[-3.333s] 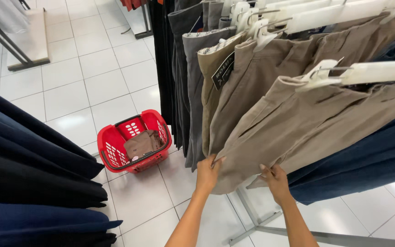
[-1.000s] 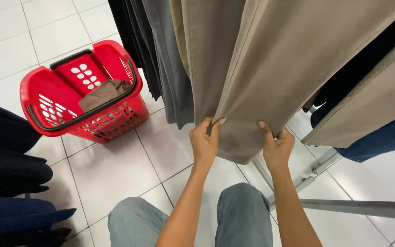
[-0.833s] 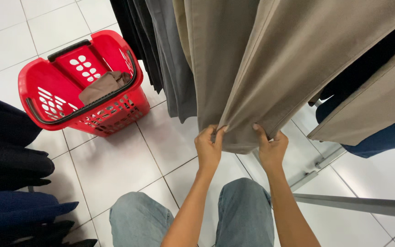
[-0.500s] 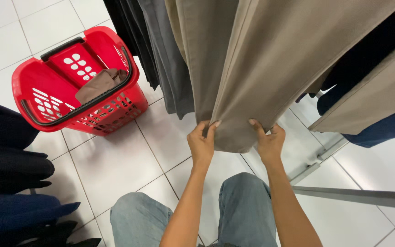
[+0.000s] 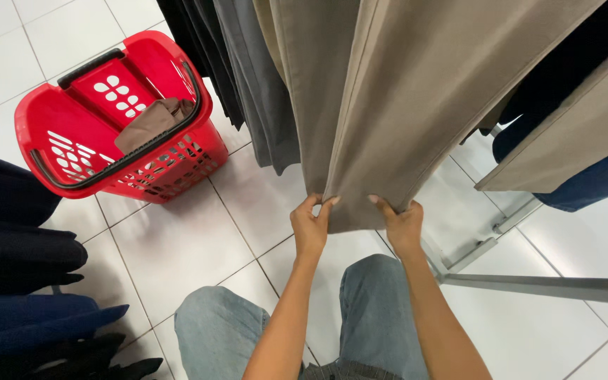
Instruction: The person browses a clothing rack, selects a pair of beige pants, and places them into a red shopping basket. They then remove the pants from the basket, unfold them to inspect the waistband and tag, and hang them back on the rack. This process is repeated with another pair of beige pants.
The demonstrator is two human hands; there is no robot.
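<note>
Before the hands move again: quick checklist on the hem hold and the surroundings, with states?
1. Left hand pinching the hem of the beige trousers: ok.
2. Right hand pinching the same hem: ok.
3. Hem held off the tiled floor: ok.
4. Trousers secure on their hanger: cannot tell, the top is out of view.
5. Red basket apart from both hands, brown folded item inside: ok.
6. Rack foot close by the right knee: not ok, little room.

Both hands [image 5: 357,229] pinching tan trousers' hem [image 5: 350,211], red basket [image 5: 117,123] nearby
</note>
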